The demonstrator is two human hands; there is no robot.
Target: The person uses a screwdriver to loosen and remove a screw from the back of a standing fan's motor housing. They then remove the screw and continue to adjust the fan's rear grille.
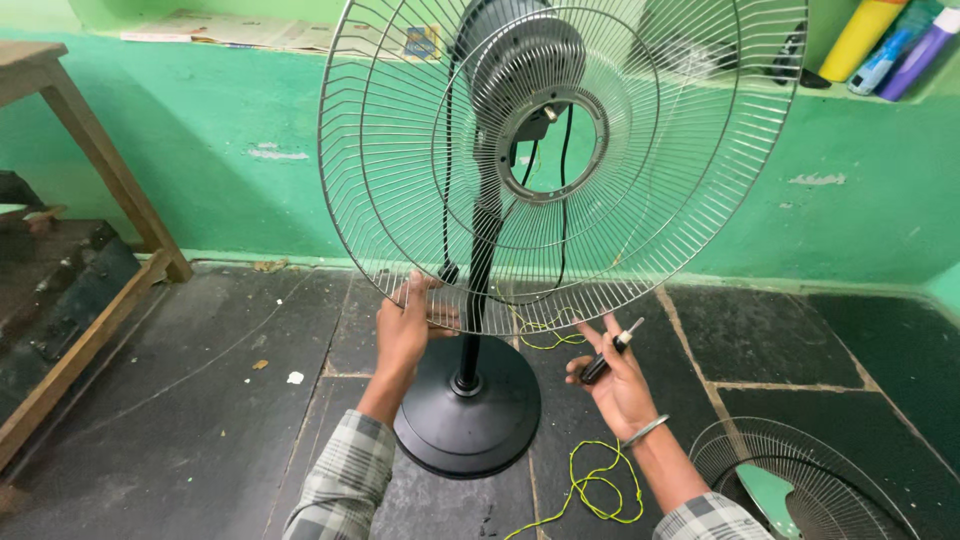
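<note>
A pedestal fan stands in front of me on a round black base (470, 425). Its rear wire guard (560, 150) is held up around the grey motor housing (525, 60), tilted slightly. My left hand (408, 325) grips the guard's lower rim. My right hand (620, 380) is palm up below the rim, apart from it, with a small black-handled screwdriver (608, 353) lying across the fingers. A metal bangle sits on my right wrist. A black cable hangs down behind the guard.
A second wire guard with a green fan blade (790, 480) lies on the floor at lower right. Yellow wire (595, 485) trails over the dark stone floor. A wooden table leg (110, 165) stands at left. Bottles (890, 40) rest on the green wall ledge.
</note>
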